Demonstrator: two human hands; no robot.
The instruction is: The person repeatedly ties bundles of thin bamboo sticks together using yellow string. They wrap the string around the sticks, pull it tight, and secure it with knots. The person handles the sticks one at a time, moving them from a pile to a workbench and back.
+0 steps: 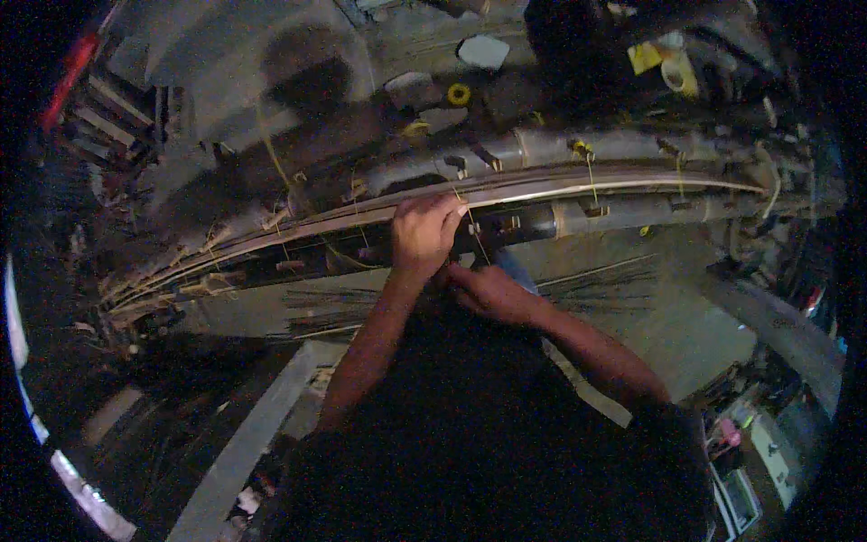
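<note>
Left hand [424, 233] has its fingers [444, 210] curled down over the top edge of a long curved metal strip [560, 185], so they're clamped on it right about mid-length. The right hand [492, 294] sits just below and beside it, lower than the strip, and honestly I can't tell whether its fingers are pinched or loose: they point in under the left wrist and the light is too dim. A thin yellowish string [471, 226] runs down just beside the left fingertips, hard to follow past that.

The strip arcs across the whole view, left end dropping toward a messy bundle of thin rods [163, 285] and right end fading into clutter. Behind it lies a grey pipe [542, 149] with small yellow ties on it. Further back there's a yellow tape roll [459, 94] and a bigger pale one [675, 72]. The person's dark shirt [488, 452] blocks the lower middle, and the rim of the picture is basically black.
</note>
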